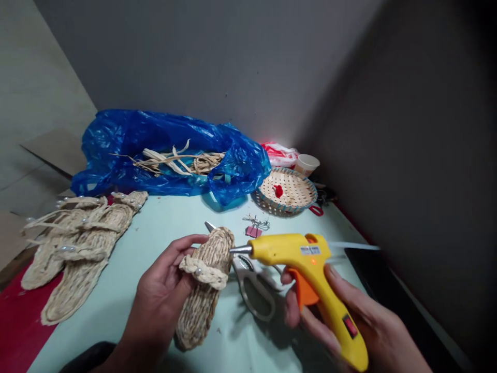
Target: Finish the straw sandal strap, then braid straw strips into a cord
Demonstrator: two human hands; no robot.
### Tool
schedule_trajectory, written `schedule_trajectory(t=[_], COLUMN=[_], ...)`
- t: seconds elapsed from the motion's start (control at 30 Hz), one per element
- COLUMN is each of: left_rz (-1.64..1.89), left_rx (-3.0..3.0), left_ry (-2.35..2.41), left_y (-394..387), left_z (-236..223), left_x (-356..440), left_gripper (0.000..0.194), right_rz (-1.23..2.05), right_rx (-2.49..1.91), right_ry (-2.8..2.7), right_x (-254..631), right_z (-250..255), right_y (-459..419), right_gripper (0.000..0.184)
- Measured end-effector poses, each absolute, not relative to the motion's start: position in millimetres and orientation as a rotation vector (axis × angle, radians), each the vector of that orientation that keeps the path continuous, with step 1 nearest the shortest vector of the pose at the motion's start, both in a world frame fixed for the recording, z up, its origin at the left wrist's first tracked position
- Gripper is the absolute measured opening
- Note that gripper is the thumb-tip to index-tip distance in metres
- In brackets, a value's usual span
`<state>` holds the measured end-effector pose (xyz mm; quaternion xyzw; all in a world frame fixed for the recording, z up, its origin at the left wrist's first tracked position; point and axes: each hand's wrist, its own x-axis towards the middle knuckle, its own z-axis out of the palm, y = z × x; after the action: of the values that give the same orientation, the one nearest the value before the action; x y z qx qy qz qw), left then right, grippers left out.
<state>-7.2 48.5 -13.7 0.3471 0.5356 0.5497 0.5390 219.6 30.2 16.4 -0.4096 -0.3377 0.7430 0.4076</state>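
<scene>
My left hand (165,282) is closed around the left side of a small woven straw sandal (200,311), tilted upright above the table. A braided strap (205,272) with a pearl bead crosses the sandal's upper part. My right hand (349,305) grips a yellow hot glue gun (287,247) with an orange trigger, fingers at the trigger. Its metal nozzle points left at the sandal's upper right edge; I cannot tell whether they touch. A clear glue stick (355,245) juts from the gun's back. Scissors (258,295) with pale handles lie behind the sandal, partly hidden.
Several woven sandals (81,280) lie at the left. A blue plastic bag (116,129) with dried straw strands (205,163) stands at the back. Right of it are a woven basket (301,189) holding a red item, a paper cup (307,165) and a binder clip (253,231).
</scene>
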Motion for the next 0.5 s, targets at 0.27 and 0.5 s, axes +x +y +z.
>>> schedule_trajectory(t=[0.27, 0.5], left_rz=[1.27, 1.249], left_rx=[0.889, 1.091], left_ry=[1.303, 1.448], left_y=[44.7, 41.4], left_z=[-10.6, -19.8], left_x=[-10.1, -12.4], left_gripper=[0.033, 0.023], right_rz=[1.748, 1.612], right_rx=[-1.004, -1.17], right_ry=[-0.797, -1.048], right_x=[228.4, 247.3], right_z=[11.0, -13.3], right_y=[35.6, 52.0], right_gripper=[0.037, 0.034])
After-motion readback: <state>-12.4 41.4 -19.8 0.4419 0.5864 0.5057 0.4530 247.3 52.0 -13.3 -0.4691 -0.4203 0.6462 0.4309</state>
